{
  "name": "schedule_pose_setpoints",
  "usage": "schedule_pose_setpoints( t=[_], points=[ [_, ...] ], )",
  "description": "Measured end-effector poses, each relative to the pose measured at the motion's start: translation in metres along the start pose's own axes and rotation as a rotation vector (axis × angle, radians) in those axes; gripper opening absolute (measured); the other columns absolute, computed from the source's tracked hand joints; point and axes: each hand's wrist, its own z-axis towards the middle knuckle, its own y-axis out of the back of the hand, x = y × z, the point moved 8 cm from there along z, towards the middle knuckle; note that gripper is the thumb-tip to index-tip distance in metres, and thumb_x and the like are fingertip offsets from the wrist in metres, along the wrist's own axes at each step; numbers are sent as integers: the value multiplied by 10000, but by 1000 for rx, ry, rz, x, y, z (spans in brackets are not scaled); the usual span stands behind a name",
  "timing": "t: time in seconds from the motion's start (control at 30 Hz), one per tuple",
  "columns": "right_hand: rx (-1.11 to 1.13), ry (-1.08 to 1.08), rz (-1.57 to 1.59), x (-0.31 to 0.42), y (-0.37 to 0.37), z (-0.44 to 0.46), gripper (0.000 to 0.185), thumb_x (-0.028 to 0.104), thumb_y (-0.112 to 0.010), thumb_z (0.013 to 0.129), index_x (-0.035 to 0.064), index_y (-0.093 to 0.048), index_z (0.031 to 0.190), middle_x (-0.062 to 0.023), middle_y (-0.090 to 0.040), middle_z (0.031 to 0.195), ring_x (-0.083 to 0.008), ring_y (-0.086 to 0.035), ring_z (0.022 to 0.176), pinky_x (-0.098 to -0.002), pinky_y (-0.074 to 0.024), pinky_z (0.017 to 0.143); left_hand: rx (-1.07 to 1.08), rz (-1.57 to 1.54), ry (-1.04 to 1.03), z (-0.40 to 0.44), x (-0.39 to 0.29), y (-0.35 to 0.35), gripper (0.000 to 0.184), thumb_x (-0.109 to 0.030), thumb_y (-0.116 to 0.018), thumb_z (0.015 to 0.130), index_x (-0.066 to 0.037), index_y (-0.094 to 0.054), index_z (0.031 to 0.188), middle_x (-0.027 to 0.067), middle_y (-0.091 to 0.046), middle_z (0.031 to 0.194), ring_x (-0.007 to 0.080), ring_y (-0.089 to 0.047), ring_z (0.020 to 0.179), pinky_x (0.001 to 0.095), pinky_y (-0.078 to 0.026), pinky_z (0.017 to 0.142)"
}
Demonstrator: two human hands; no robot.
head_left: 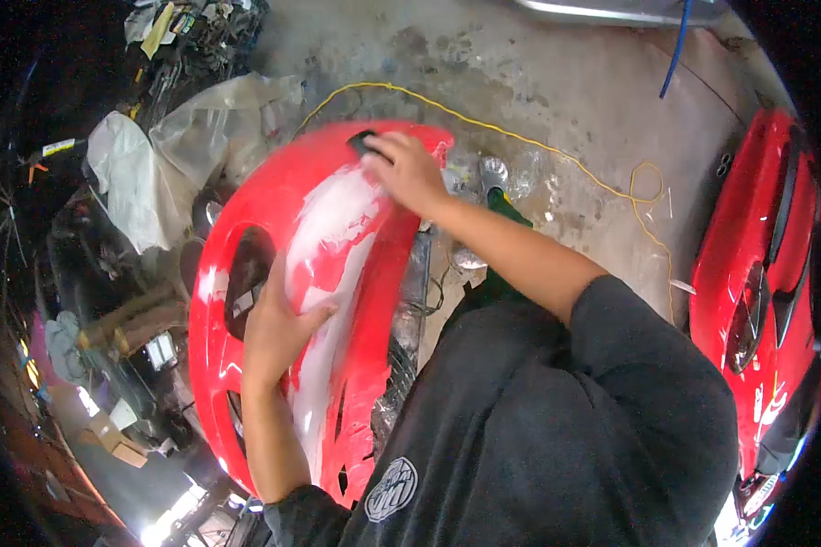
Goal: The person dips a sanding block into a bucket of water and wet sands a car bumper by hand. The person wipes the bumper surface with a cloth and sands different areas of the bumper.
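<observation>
A large red curved car panel with whitish, dull patches lies below me, slightly left of the middle of the view. Near its upper end, my right hand is closed on a small black block that rests against the red surface. My left hand lies on the panel lower down, beside an oval opening, its thumb spread over a pale patch and its fingers partly hidden from view. Nothing shows in the left hand.
A yellow cord runs across the stained floor. Crumpled plastic sheeting and a cardboard box lie at left. Another red car part stands at right. A blue hose hangs at top right.
</observation>
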Motion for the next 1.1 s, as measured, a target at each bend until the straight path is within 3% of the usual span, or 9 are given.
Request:
schedule_pose_setpoints(
  t=[0.13, 0.27, 0.4, 0.5, 0.63, 0.73, 0.87, 0.97, 1.1],
  points=[
    [-81, -32, -97, -17, 1, 2, 409, 384, -683, 952, 108, -737, 1249, -170, -685, 1258, -373, -633, 1154, -476, -509, 996, -18, -46, -1, 1, 4, -1, 1020, -248, -913, 753, 32, -379, 1576, 271, -580, 1470, 318, -592, 1351, 399, -444, 1129],
    [19, 262, -21, 19, 19, -44, 411, 344, -676, 961, 104, -719, 1291, -181, -674, 1295, -405, -633, 1133, -486, -500, 988, -1, -25, 25, 0, -4, 3, 1031, -252, -916, 736, 28, -385, 1574, 274, -588, 1460, 330, -599, 1345, 395, -445, 1129],
    [-30, -94, 23, -53, 8, -38, 375, 246, -645, 981, 61, -698, 1303, -194, -663, 1330, -430, -601, 1185, -479, -453, 1065, -12, -3, 36, -2, -2, 3, 1045, -268, -920, 720, 13, -390, 1576, 279, -591, 1453, 349, -602, 1342, 398, -449, 1124],
    [-31, 59, -17, 13, 26, -87, 392, 241, -641, 982, 47, -680, 1320, -200, -675, 1282, -431, -606, 1173, -481, -461, 1045, 2, 5, 57, 0, -5, 4, 1048, -287, -922, 719, -2, -395, 1578, 277, -587, 1459, 353, -601, 1344, 401, -452, 1119],
    [132, -170, 142, -55, 12, -46, 463, 272, -660, 981, 33, -643, 1377, -241, -562, 1478, -409, -518, 1370, -466, -406, 1146, -36, 16, 21, -1, -2, 1, 1046, -307, -925, 722, -12, -401, 1578, 268, -598, 1450, 346, -610, 1334, 402, -460, 1110],
    [68, -235, 47, -51, 7, -53, 433, 239, -688, 961, 38, -664, 1344, -243, -543, 1489, -456, -557, 1271, -495, -435, 1101, -52, 28, 12, -1, -4, 3, 1037, -321, -922, 729, -16, -407, 1575, 266, -620, 1422, 348, -622, 1319, 406, -467, 1100],
    [59, -44, 66, -2, 25, -77, 482, 277, -692, 961, 20, -638, 1366, -292, -545, 1455, -450, -507, 1370, -462, -391, 1170, -1, 25, 55, -7, -4, 4, 1027, -331, -916, 735, -15, -412, 1572, 270, -630, 1404, 360, -630, 1304, 414, -473, 1091],
    [56, -300, 34, -56, 9, -55, 486, 303, -677, 974, 36, -634, 1377, -289, -527, 1476, -446, -504, 1378, -470, -391, 1172, -44, 40, 12, -6, -7, 5, 1029, -343, -914, 737, -19, -409, 1573, 277, -627, 1404, 370, -630, 1302, 420, -476, 1087],
    [38, -54, 0, 6, 22, -89, 435, 289, -657, 974, 50, -655, 1338, -232, -602, 1385, -425, -564, 1282, -474, -440, 1109, -55, 30, -20, 0, -8, 4, 1034, -351, -911, 737, -24, -404, 1577, 282, -621, 1409, 379, -626, 1307, 429, -479, 1083]
  ],
)
